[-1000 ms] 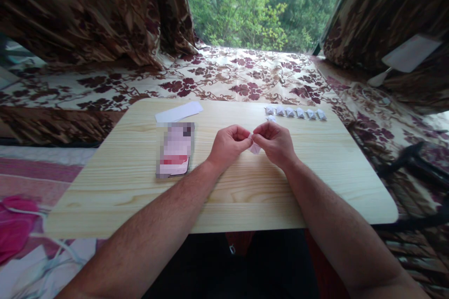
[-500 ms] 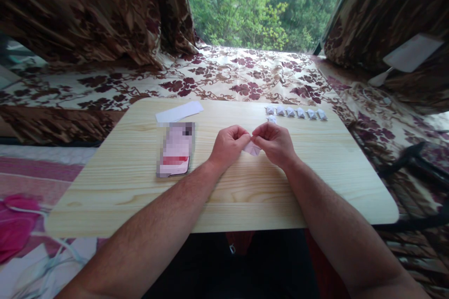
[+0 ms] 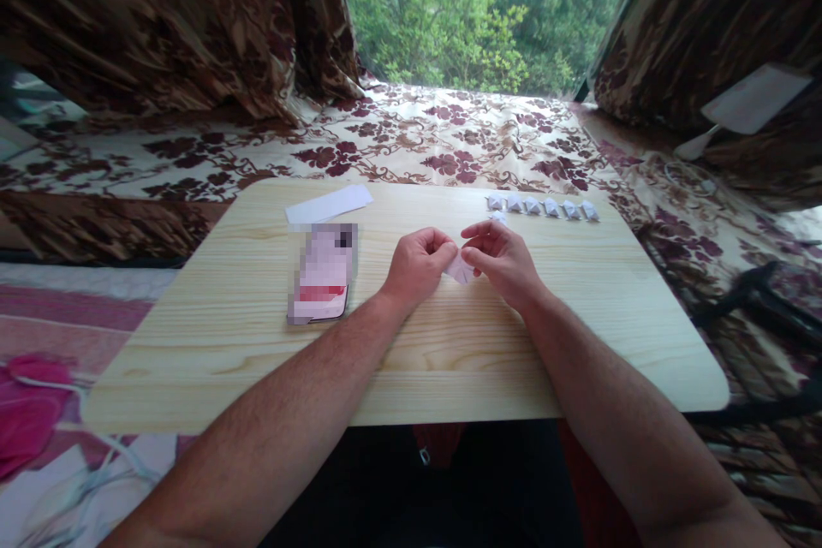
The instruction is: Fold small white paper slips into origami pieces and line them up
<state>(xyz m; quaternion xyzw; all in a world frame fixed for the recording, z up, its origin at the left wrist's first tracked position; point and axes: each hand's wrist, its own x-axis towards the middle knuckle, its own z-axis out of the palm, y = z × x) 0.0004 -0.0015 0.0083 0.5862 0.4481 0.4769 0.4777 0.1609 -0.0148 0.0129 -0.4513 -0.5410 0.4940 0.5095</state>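
Observation:
My left hand (image 3: 416, 265) and my right hand (image 3: 504, 261) meet over the middle of a light wooden table (image 3: 257, 360). Both pinch a small folded piece of white paper (image 3: 460, 271) between thumb and fingers, just above the tabletop. A row of several small folded white paper shapes (image 3: 543, 206) lies along the far right edge, and one more (image 3: 498, 217) sits just behind my right hand. A strip of white paper (image 3: 329, 205) lies at the far left of centre.
A phone (image 3: 322, 272) lies face up left of my hands. Flowered cloth (image 3: 411, 137) covers the surface beyond the table, with curtains on both sides of a window. A pink mask (image 3: 26, 411) lies at the lower left.
My fingers have shifted slightly on the small paper, and it now shows a little more between my hands. Nothing else has moved.

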